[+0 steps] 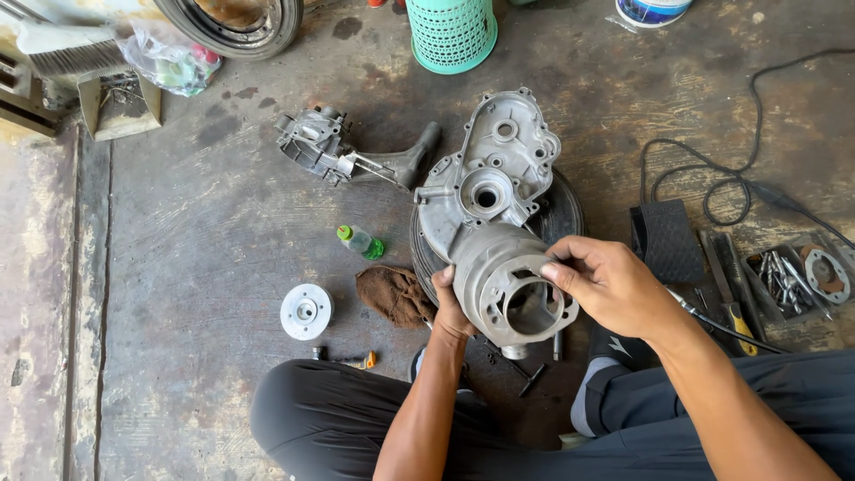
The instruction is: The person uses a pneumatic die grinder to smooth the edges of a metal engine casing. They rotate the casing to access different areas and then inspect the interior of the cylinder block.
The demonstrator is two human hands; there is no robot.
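Now the left hand (452, 312) grips the grey engine case (499, 240) from below, and the right hand (606, 283) pinches its round rim, so turning it needs a firm grip.

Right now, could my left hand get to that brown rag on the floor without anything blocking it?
Probably yes. The brown rag lies on bare concrete just beside the left hand, with nothing between them. But that hand is supporting the grey engine casing from underneath, so it would have to let go first.
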